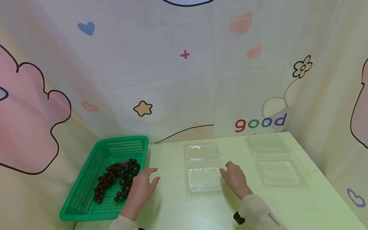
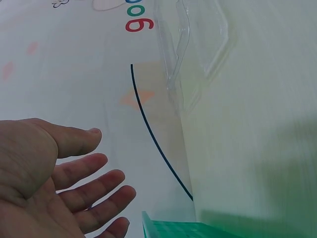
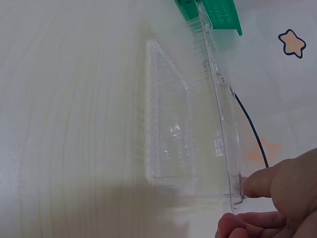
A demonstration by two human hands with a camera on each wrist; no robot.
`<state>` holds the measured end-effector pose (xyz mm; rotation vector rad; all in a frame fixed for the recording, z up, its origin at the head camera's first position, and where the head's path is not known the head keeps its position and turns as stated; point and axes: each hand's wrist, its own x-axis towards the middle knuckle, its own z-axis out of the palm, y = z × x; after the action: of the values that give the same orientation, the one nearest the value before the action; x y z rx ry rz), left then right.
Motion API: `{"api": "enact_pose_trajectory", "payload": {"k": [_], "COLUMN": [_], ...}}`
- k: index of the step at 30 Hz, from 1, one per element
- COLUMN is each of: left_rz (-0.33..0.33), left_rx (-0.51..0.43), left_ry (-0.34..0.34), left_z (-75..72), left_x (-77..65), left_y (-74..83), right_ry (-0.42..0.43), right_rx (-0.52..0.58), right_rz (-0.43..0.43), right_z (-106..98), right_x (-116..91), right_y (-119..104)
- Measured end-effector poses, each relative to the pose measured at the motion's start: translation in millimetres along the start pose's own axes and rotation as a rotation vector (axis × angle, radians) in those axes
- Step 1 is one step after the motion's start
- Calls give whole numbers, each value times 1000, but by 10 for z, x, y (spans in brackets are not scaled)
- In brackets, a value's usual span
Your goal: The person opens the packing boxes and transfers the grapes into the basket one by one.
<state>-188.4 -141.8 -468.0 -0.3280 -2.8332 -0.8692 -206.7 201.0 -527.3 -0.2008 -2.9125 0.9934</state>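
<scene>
Two clear plastic clamshell containers lie with their lids folded back on the table. My right hand [image 1: 235,179] is at the right side of the nearer container [image 1: 204,179], and in the right wrist view its thumb [image 3: 257,182] overlaps the container's corner. A gap shows between that thumb and the bent fingers below. My left hand [image 1: 142,187] hovers by the right rim of a green basket [image 1: 75,191], thumb and fingers apart, holding nothing. Dark grapes [image 1: 126,175] and reddish grapes [image 1: 107,182] lie in the basket, partly hidden behind the left hand.
The second clamshell container [image 1: 277,172] lies toward the table's right edge. The pale table [image 1: 172,207] meets a printed curtain [image 1: 172,80] at the back. More curtain hangs along both sides.
</scene>
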Motion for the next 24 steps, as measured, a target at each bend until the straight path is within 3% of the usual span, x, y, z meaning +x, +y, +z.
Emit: {"api": "enact_pose_trajectory", "payload": {"k": [7,11,18,24], "left_rz": [54,76,96,123], "left_rx": [6,18,99,114], "left_ry": [55,82,104,123], "left_z": [86,118,159,181], "left_x": [42,62,90,102], "left_y": [20,37,46,23], "right_ry": [62,43,5,-28], "right_rx": [-18,-1,7,-22], "right_rz": [-65,-116,-129,-160], "right_z": [34,33,21,11], "right_x": [43,51,66,61], "right_y": [30,41,39,55]}}
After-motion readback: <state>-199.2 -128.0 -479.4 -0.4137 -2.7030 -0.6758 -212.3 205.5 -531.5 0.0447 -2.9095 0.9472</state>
